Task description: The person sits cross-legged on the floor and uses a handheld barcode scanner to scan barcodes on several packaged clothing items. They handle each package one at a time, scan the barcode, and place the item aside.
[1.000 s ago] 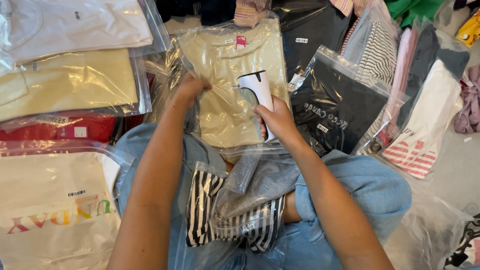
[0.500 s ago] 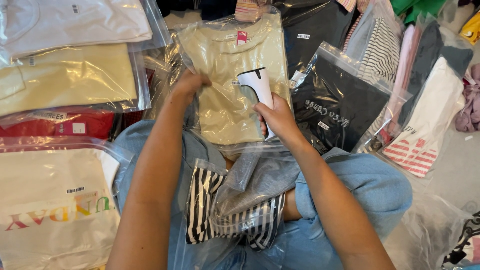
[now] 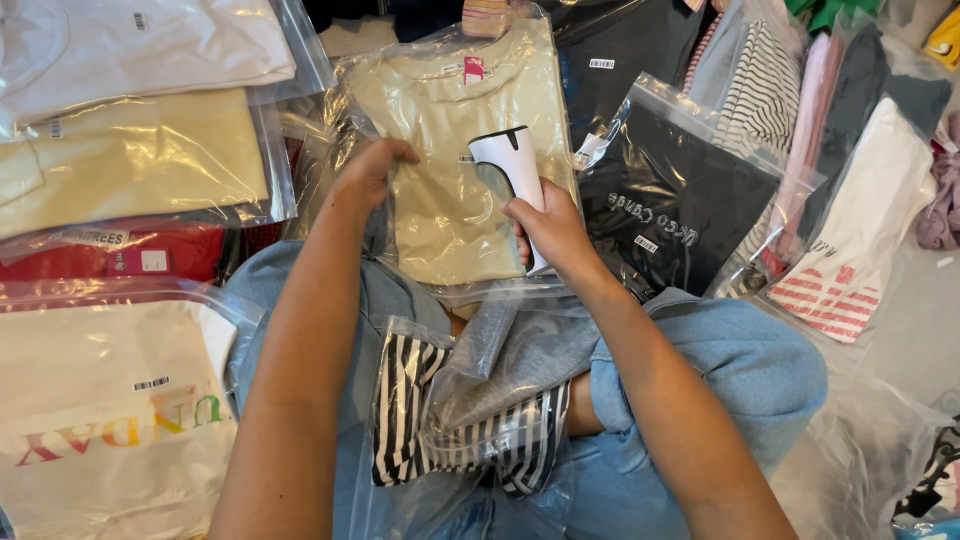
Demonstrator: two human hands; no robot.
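Note:
A pale yellow folded shirt in a clear plastic bag (image 3: 440, 200) lies tilted in front of me. My left hand (image 3: 372, 170) grips the bag's left edge. My right hand (image 3: 550, 225) holds a white handheld scanner (image 3: 515, 165) with its head over the bag's small label. On my lap, over blue jeans, rests a bagged black-and-white striped garment (image 3: 470, 430).
Bagged clothes surround me: white (image 3: 140, 40) and cream (image 3: 130, 160) ones at upper left, a red one (image 3: 110, 255), a white printed one (image 3: 110, 420) at lower left, a black lettered one (image 3: 670, 200) to the right, striped and pink ones (image 3: 840, 250) at far right.
The yellow bagged shirt has been tipped up slightly toward me. Both hands keep their grip; the scanner stays over the label.

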